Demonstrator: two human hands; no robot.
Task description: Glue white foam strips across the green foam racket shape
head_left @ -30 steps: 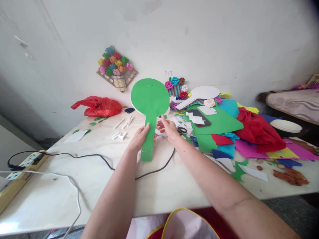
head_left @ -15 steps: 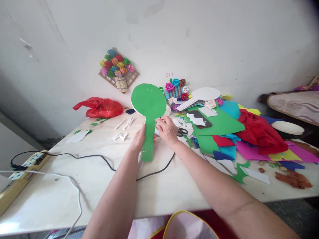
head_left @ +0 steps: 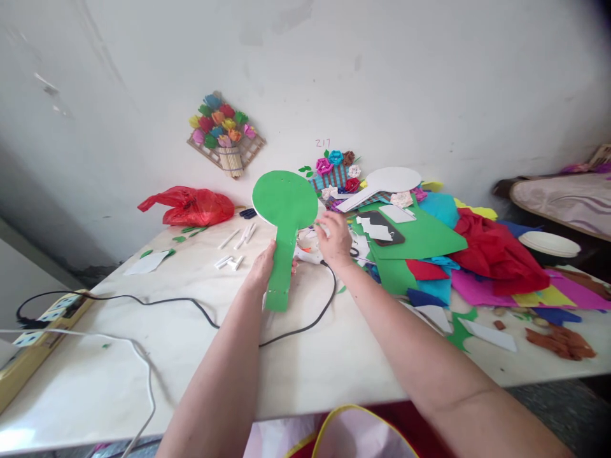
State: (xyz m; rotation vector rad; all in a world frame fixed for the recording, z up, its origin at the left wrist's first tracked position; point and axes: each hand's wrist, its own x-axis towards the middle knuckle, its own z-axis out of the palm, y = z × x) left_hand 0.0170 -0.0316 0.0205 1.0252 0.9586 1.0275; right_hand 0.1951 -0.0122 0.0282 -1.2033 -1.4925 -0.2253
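A green, paddle-shaped cutout (head_left: 285,200) with a round head and a straight handle is held upright over the table, a pale edge showing behind its rim. My left hand (head_left: 262,267) is closed around the left side of the handle. Just right of the round head, my right hand (head_left: 335,238) is apart from the handle, thumb and fingertips pinched together. A tiny green bit appears at those fingertips, too small to name. Behind the handle lies a partly hidden white tool (head_left: 310,256) with a black cord (head_left: 329,299).
White glue-stick-like rods (head_left: 229,261) and a red plastic bag (head_left: 191,205) lie to the left. At the right are a white paddle-shaped cutout (head_left: 394,179), a dark phone-like slab (head_left: 396,236), green sheets (head_left: 429,235) and red crepe paper (head_left: 501,254). A power strip (head_left: 52,318) lies far left.
My right hand has moved off the handle, up and to the right. The green cutout has dropped slightly and tilted a little, still in my left hand.
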